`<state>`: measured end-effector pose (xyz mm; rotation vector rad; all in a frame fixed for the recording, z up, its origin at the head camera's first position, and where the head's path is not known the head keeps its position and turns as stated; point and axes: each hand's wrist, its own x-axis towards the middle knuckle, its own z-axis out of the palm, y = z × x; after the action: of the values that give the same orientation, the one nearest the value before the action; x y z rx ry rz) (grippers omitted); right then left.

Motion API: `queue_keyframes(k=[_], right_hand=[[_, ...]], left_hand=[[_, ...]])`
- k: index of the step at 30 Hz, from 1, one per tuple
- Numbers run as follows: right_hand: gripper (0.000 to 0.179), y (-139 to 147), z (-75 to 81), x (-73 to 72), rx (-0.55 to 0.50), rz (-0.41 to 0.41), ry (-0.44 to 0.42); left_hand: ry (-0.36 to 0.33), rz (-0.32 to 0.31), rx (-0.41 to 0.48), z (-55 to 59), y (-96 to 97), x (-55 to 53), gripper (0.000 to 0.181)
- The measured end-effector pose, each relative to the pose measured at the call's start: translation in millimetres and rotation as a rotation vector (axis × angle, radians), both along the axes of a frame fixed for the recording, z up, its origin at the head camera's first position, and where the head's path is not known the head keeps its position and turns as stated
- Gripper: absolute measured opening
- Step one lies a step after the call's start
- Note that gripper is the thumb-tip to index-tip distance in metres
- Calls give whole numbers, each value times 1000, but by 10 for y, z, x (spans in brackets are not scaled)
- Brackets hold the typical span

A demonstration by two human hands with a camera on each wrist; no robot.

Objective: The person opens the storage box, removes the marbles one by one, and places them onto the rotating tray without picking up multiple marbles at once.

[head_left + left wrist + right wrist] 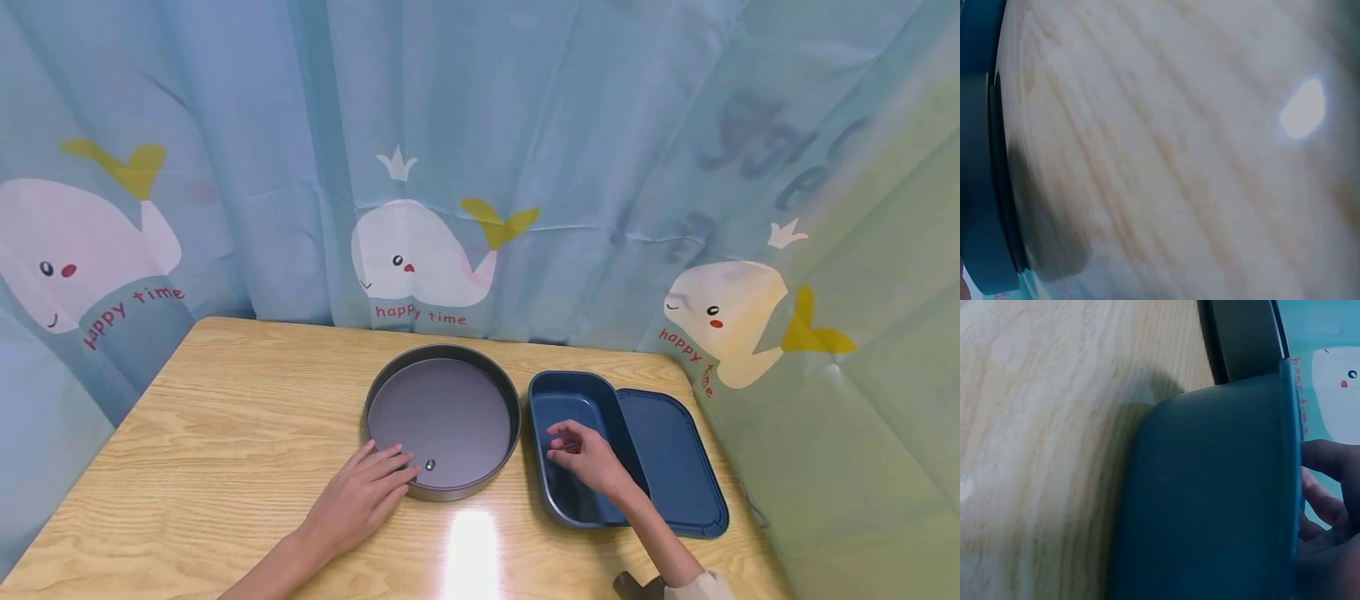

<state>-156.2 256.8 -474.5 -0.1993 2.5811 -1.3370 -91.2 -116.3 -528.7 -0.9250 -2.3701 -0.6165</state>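
My left hand [367,493] rests on the near left rim of a round dark grey pan [450,408], its fingers extended over the edge. Just beyond the fingertips, a small shiny metallic piece [430,464] lies on the pan's floor. My right hand [588,458] is over a deep blue rectangular box [568,405], fingers loosely bent, a gap between thumb and forefinger. No held thing shows between them. In the right wrist view the box's outer wall [1210,487] hides part of this hand [1332,494]. The left wrist view shows the pan's side [982,187].
A flat blue lid [675,462] lies right of the box, partly beneath it. A dark brown object [637,586] shows beside my right wrist. The wooden table [247,417] backs onto a blue curtain [285,208] printed with whales.
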Motion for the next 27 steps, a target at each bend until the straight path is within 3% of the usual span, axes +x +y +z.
queue_keyframes(k=[7,13,27], right_hand=[[27,29,-99,13,-24,19,-48],[31,67,-150,15,-53,92,-110],[30,77,-190,26,-73,209,-130]], left_hand=[[-16,13,-30,3,-18,-38,33],[-48,26,-40,21,-21,-60,28],[-40,22,-16,8,-18,-57,29]])
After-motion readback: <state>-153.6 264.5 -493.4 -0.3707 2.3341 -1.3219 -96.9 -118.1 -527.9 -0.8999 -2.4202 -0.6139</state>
